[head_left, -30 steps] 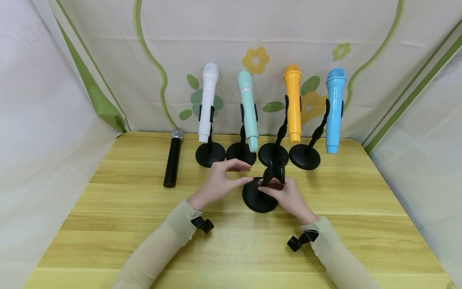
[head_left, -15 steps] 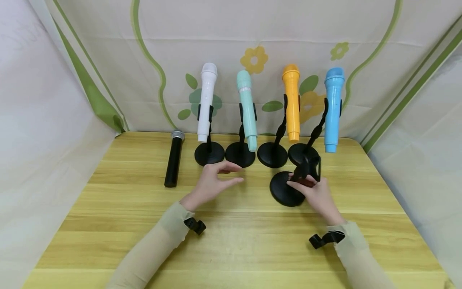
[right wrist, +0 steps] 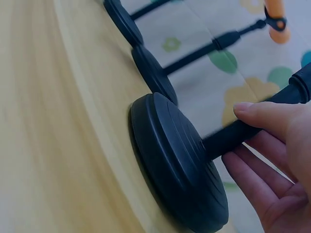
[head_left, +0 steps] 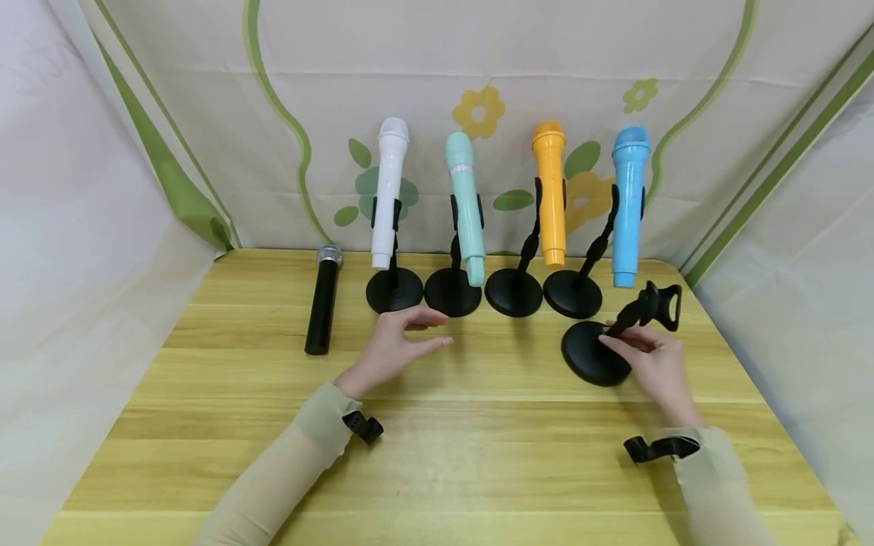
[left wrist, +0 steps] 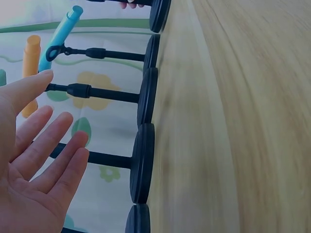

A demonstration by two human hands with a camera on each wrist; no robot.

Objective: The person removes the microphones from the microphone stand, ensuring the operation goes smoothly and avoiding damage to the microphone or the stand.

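My right hand (head_left: 655, 366) pinches the post of a black microphone stand (head_left: 595, 354) between thumb and fingers. In the right wrist view the stand's round base (right wrist: 180, 165) is low over the wooden table, and the thumb lies along its post. The clip at the top holds no microphone and leans to the right. My left hand (head_left: 392, 345) hovers in front of the stands at the back left, fingers apart and relaxed, holding nothing. In the left wrist view its palm (left wrist: 34, 194) faces the row of stands.
Along the back, several black stands hold a white microphone (head_left: 389, 193), a mint one (head_left: 466, 208), an orange one (head_left: 550, 193) and a blue one (head_left: 627, 208). A black microphone with a silver head (head_left: 323, 303) lies at the left on the table (head_left: 437, 462). Fabric walls (head_left: 437, 45) surround the table.
My right hand has carried the unfilled stand from the middle toward the right, in front of the blue microphone's stand. My left hand has drawn slightly left, away from it.
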